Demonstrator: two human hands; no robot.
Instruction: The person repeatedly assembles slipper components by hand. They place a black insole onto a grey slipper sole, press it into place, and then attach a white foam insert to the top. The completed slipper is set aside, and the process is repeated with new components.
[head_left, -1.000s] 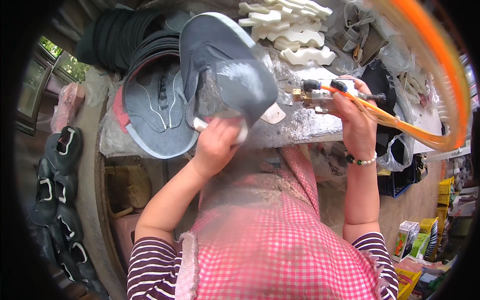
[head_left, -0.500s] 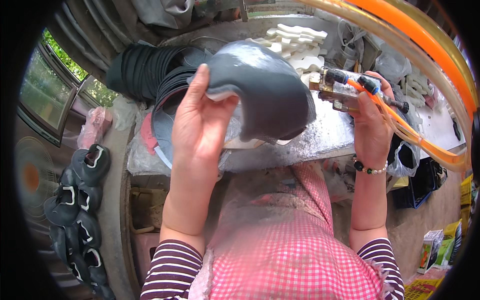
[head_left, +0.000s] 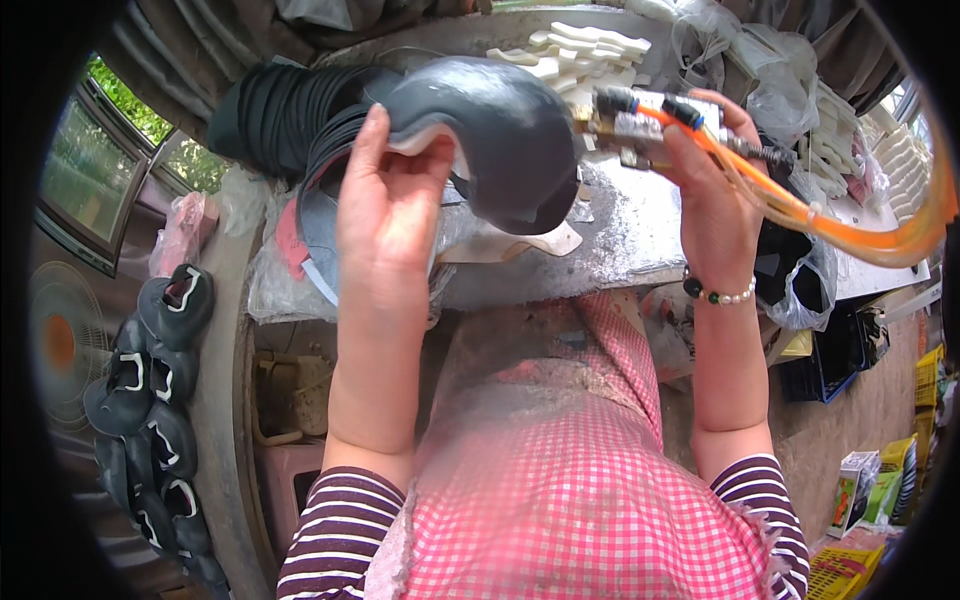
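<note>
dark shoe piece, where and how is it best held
Best pinched, I'd judge, at the pale rim of the dark shoe piece, from the left: the rim arches over an opening on that side, where the left hand grips.

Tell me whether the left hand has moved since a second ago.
Yes. Judged against the front edge of the workbench, the left hand has moved up the picture: it was about level with that edge and is now well above it.

L hand (head_left: 392, 215) raised, palm twd wearer, thumb (head_left: 371, 140) up, fingers bent in grip. R hand (head_left: 718, 210) also up, well apart fr. L, gripping. L forearm (head_left: 375, 360) & R forearm (head_left: 732, 370) approx. vert.
</note>
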